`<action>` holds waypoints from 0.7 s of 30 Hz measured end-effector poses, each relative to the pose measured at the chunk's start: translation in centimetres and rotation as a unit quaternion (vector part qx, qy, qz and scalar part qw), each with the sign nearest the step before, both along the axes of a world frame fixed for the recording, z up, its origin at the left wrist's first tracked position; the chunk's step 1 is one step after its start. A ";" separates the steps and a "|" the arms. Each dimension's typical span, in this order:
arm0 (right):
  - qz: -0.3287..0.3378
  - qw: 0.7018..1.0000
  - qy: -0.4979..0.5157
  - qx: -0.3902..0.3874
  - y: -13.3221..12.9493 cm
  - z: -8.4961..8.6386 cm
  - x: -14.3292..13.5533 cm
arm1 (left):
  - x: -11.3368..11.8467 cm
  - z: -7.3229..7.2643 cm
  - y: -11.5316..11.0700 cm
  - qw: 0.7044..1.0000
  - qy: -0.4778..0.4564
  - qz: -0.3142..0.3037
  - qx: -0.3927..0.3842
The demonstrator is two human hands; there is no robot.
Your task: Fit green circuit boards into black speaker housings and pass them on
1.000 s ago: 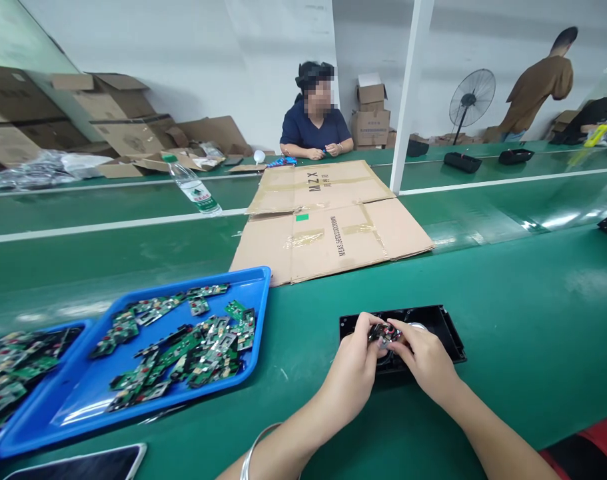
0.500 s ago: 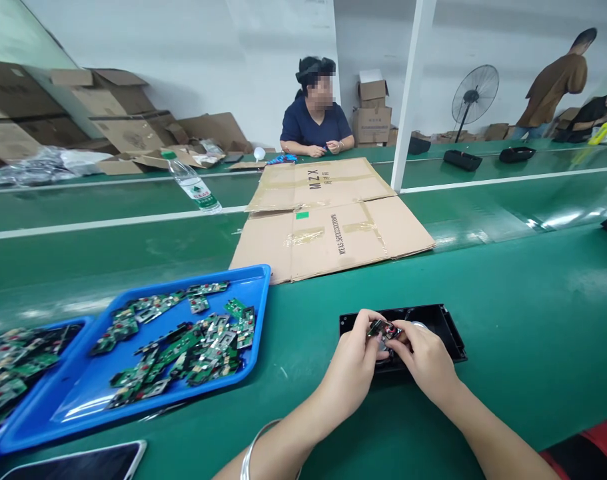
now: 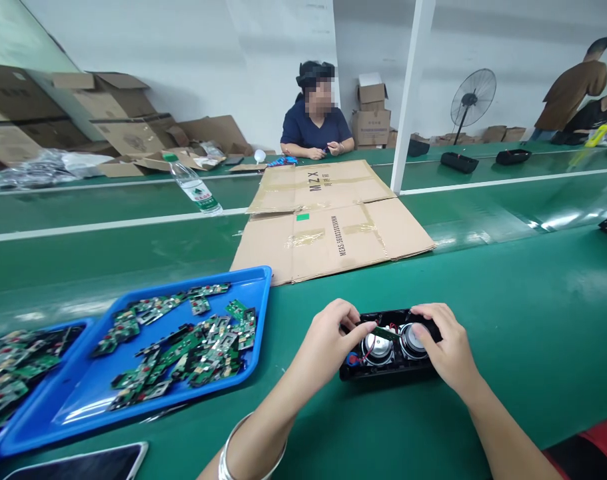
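Observation:
A black speaker housing (image 3: 390, 373) lies on the green table in front of me, with two round silver speakers (image 3: 378, 348) and red wires inside. My left hand (image 3: 336, 337) is at its left end, thumb and fingers closed on a small green circuit board (image 3: 386, 334) over the housing. My right hand (image 3: 446, 337) grips the right end of the housing, fingers on the far rim and thumb near the right speaker. A blue tray (image 3: 262, 320) to the left holds many green circuit boards (image 3: 213, 347).
A second blue tray (image 3: 26, 407) and a phone (image 3: 78, 463) are at the lower left. Flattened cardboard (image 3: 333, 233) lies ahead, beside a white post (image 3: 408, 100). A bottle (image 3: 193, 187) stands tilted beyond the tray. A person (image 3: 316, 123) sits opposite.
Both hands have moved apart; the right now holds the housing's right end. The board has been lowered toward the housing, and the two speakers have come into view.

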State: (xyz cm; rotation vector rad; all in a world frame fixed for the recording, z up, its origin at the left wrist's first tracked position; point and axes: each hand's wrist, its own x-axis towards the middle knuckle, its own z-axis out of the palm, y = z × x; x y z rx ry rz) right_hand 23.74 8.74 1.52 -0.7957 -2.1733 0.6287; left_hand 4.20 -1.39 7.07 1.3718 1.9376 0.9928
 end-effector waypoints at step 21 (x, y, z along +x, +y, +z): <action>-0.121 0.937 -0.305 0.116 5.3 -0.9 3.8 | 5.5 8.3 -3.5 0.962 -0.085 -0.187 0.178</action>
